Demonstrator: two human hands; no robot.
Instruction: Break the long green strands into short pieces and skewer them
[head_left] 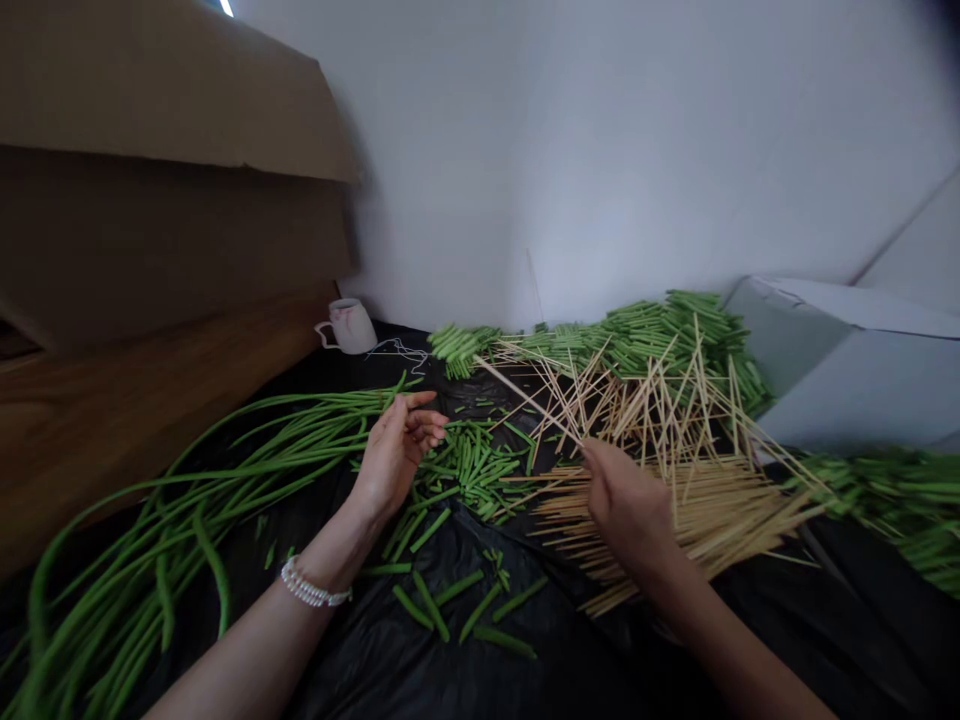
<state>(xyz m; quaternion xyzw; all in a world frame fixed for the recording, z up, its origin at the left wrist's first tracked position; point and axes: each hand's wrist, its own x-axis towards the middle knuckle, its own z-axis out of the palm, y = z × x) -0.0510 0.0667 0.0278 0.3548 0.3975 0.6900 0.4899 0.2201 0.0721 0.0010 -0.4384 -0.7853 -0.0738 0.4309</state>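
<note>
My right hand (626, 500) pinches one thin bamboo skewer (525, 397) that points up and to the left, over a loose pile of skewers (720, 500). My left hand (401, 445), with a pearl bracelet on the wrist, hovers with its fingers curled and slightly apart and nothing visible in them. It hangs just left of a small heap of cut green bean pieces (469, 465). More cut pieces (457, 600) lie scattered nearer to me on the black plastic sheet (375, 670).
Long uncut green beans (225, 450) sprawl at the left. Skewered bean pieces are stacked at the back (660, 335) and at the right (900, 500). A white mug (351, 325) stands by the wall. A cardboard box (150, 150) stands at left, a white box (847, 360) at right.
</note>
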